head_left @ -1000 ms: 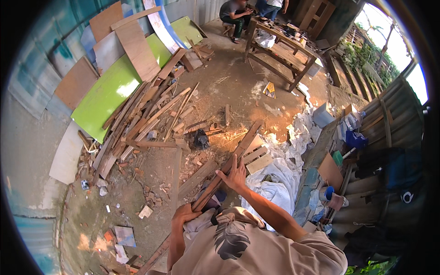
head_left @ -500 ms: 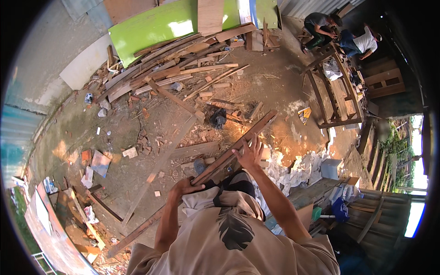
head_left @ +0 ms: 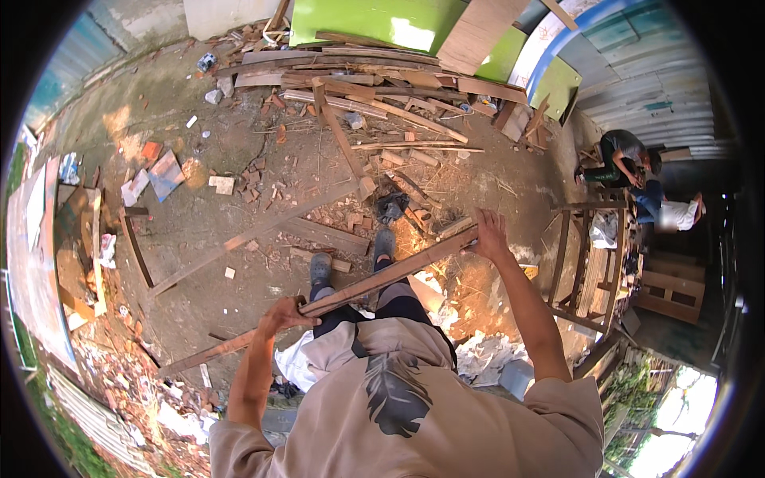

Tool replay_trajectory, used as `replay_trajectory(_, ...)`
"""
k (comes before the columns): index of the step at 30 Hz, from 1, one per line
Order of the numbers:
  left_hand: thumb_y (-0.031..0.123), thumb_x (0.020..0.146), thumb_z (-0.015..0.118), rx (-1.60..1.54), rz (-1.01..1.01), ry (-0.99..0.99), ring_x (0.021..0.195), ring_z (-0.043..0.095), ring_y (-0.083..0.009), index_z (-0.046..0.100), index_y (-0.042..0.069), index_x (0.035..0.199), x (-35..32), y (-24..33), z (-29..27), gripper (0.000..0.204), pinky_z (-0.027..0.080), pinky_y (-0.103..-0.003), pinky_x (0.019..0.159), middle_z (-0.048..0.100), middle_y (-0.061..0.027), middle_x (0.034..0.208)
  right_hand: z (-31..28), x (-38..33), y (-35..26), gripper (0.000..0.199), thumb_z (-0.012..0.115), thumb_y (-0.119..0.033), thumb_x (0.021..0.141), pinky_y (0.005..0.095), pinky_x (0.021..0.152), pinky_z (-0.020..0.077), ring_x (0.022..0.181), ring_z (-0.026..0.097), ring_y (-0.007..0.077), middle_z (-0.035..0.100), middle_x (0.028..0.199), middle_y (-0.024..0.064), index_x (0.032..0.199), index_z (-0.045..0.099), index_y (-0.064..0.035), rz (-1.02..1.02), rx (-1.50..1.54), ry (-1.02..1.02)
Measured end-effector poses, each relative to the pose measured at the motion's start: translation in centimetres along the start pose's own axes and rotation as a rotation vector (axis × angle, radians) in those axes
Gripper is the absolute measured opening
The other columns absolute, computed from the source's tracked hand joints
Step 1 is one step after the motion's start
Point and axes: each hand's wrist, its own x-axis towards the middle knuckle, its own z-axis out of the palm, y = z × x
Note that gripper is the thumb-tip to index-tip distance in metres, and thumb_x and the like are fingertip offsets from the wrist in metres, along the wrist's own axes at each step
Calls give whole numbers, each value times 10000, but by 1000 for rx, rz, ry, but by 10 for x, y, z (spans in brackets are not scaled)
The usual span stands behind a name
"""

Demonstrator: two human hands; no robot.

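A long, narrow brown wooden plank [head_left: 382, 276] lies slantwise across the front of my body, its far right end higher in the picture. My left hand [head_left: 282, 315] is closed around it left of its middle, thumb along the upper side. At the plank's right end, my right hand [head_left: 489, 236] grips the tip, fingers behind and thumb in front. The plank's left end reaches past my left forearm over the littered ground. Below the plank, my feet in grey-blue clogs [head_left: 320, 269] stand on the dirt floor.
Scrap boards [head_left: 358, 68] are piled by a green panel [head_left: 366, 20]. A long bar [head_left: 247, 235] crosses the floor, near a black plastic bag [head_left: 391, 207]. At right stands a wooden frame [head_left: 586, 319]; two people [head_left: 625, 155] crouch beyond it. Crumpled white sheets [head_left: 486, 354] lie at my right.
My view has turned to the right. My right hand, earlier spread on top of the plank, is now at its right end. The plank has swung to a flatter slant; my left hand stays on it.
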Motion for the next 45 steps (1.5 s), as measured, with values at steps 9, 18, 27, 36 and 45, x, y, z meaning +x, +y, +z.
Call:
replay_trajectory(9, 673, 506, 868, -124, -175, 237, 972, 707, -400, 648, 22, 1168, 41, -42, 96, 954, 560, -436, 857, 731, -230, 1018, 63, 111, 43, 855, 964, -206, 570, 455, 1021, 474, 1196, 545, 387, 538, 1274, 162, 1266, 478, -97, -453, 462, 15)
replay_trajectory(18, 595, 583, 770, -258, -313, 301, 888, 710, -408, 593, -8, 1226, 123, -83, 215, 900, 558, -450, 806, 727, -243, 938, 192, 175, -22, 833, 920, -84, 628, 441, 1030, 479, 1235, 535, 379, 530, 1318, 144, 1329, 473, -120, -428, 573, -135)
replay_trajectory(27, 514, 615, 795, -443, -449, 300, 867, 715, -403, 596, -2, 1131, 226, -201, 339, 756, 567, -448, 793, 729, -234, 918, 408, 258, -128, 850, 889, -139, 701, 462, 1021, 489, 1274, 528, 409, 462, 1454, 152, 1415, 428, -146, -650, 497, -260)
replay_trajectory(36, 535, 658, 763, -439, -487, 403, 879, 719, -376, 645, 17, 1142, 311, -280, 348, 718, 570, -446, 813, 738, -211, 925, 534, 360, -214, 841, 853, -273, 757, 467, 1031, 473, 1244, 547, 420, 511, 1402, 217, 1459, 419, -115, -724, 355, -340)
replay_trajectory(45, 548, 649, 732, -471, -576, 361, 950, 711, -394, 677, -12, 1144, 355, -327, 338, 750, 553, -448, 849, 719, -276, 982, 604, 387, -269, 943, 782, -376, 840, 467, 1088, 439, 1340, 472, 445, 404, 1513, 267, 1577, 254, -117, -548, 386, -283)
